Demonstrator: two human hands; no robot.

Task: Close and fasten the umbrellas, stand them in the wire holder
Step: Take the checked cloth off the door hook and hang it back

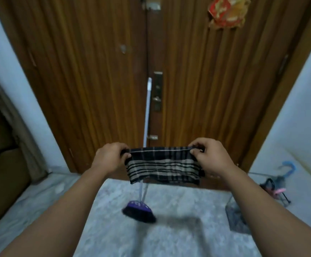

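Wooden door (95, 71) behind; left hand (110, 157) and right hand (209, 157) pinch plaid cloth (163, 166) taut; broom (140, 210) on floor (169, 238).

Noted ahead: brown ribbed wooden double door (88, 75) with brass lock plate (158, 90), flanked by pale bluish plaster walls (297, 115), above grey mottled marble floor (169, 236), brown upholstered sofa (0, 164) at left.

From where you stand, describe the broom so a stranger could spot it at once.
Find the wooden double door straight ahead. Leaning against its middle seam is the broom, its pale handle rising beside the lock plate. Its purple-capped dark bristle head on the floor is the only one.
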